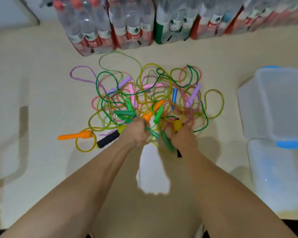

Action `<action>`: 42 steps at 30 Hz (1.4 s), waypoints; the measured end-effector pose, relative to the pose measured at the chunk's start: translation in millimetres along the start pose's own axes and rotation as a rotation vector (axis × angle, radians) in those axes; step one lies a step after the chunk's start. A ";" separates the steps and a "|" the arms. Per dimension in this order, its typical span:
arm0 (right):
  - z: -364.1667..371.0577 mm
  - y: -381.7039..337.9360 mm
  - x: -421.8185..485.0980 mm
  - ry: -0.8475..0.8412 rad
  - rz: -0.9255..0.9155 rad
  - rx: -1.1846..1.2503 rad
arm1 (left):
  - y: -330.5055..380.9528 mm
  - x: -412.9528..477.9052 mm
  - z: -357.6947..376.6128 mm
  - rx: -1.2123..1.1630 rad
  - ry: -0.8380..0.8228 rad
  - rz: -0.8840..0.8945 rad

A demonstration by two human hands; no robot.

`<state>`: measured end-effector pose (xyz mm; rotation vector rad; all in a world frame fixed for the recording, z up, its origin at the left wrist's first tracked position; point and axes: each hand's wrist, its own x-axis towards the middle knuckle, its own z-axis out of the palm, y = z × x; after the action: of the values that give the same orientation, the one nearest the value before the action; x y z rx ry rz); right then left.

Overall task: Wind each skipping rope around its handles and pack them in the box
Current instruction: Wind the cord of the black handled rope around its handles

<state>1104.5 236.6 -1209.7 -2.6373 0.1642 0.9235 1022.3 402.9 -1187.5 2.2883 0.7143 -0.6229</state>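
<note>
On the pale floor beside the box [265, 169], the skipping ropes [144, 98] lay tangled. The left hand [136, 133] gripped an orange handle [150, 115], and the right hand [182, 136] had its fingers curled round a yellow handle [177, 125]. The cords looked light, floppy and prone to snagging, so the rigid handles seemed the better hold.

The bottles [86, 26] carry red labels [134, 36] whose print is too blurred to read.

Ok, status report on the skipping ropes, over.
Left hand grips orange handle, right hand grips yellow handle. Ropes one tangled heap, none wound. Box on the right, no rope visible inside.
</note>
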 end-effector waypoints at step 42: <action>-224.9 -113.0 -211.7 -0.562 -0.617 0.936 | 67.9 -204.1 -200.0 -0.398 0.210 0.327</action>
<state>1094.9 262.0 -882.0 -1.3796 -0.2804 0.9820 961.9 433.9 -901.7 2.0459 0.4883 -0.0776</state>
